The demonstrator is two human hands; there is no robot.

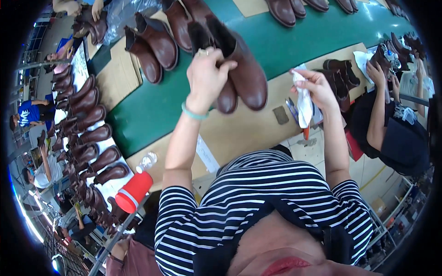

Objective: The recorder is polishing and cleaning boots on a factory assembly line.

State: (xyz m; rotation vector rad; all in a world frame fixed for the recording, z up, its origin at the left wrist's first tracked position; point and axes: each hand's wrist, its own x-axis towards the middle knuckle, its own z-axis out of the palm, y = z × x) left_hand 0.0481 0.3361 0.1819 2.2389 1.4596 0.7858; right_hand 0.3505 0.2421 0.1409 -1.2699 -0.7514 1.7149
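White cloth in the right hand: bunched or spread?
Bunched: the white cloth hangs from the right hand as a narrow, crumpled strip rather than a flat sheet.

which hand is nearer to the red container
Left. The left hand, gripping brown boots, is beyond the red container and to its right; the right hand, holding a white cloth, is farther right.

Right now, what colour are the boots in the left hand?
The boots are reddish-brown, clearest in the head view.
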